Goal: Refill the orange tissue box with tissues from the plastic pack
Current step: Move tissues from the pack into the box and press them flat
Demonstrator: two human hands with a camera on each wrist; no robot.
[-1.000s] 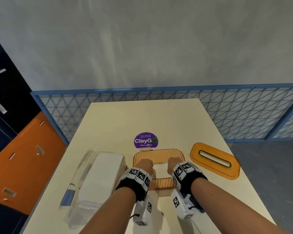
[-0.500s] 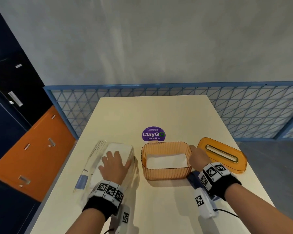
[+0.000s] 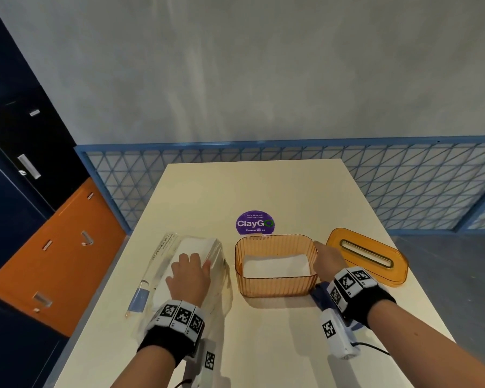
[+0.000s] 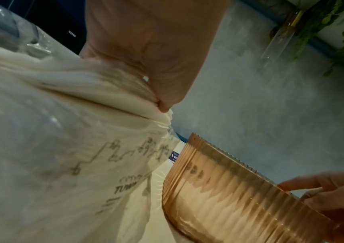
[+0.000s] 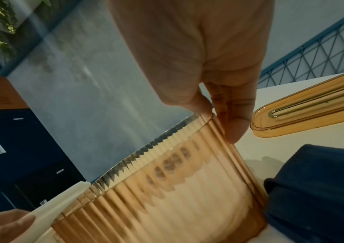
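The ribbed orange tissue box point(image 3: 275, 285) stands open mid-table with a low layer of white tissues point(image 3: 276, 266) inside. My right hand point(image 3: 324, 260) grips its right end wall, thumb at the rim and fingers point(image 5: 235, 125) outside. Its orange slotted lid point(image 3: 367, 257) lies to the right. The clear plastic pack point(image 3: 221, 278) lies to the left of the box with a white tissue stack point(image 3: 198, 245) in it. My left hand point(image 3: 191, 271) lies on top of the stack, and in the left wrist view its thumb point(image 4: 166, 98) digs into the stack's side.
A purple round sticker point(image 3: 254, 223) sits on the table point(image 3: 263, 189) behind the box. A dark blue object point(image 5: 316, 189) lies under my right wrist. A blue mesh fence point(image 3: 403, 186) runs behind the table; orange and dark cabinets point(image 3: 53, 256) stand left.
A second ago both hands were inside the box on the tissues. The left has moved to the pack's stack, the right to the box's right end.
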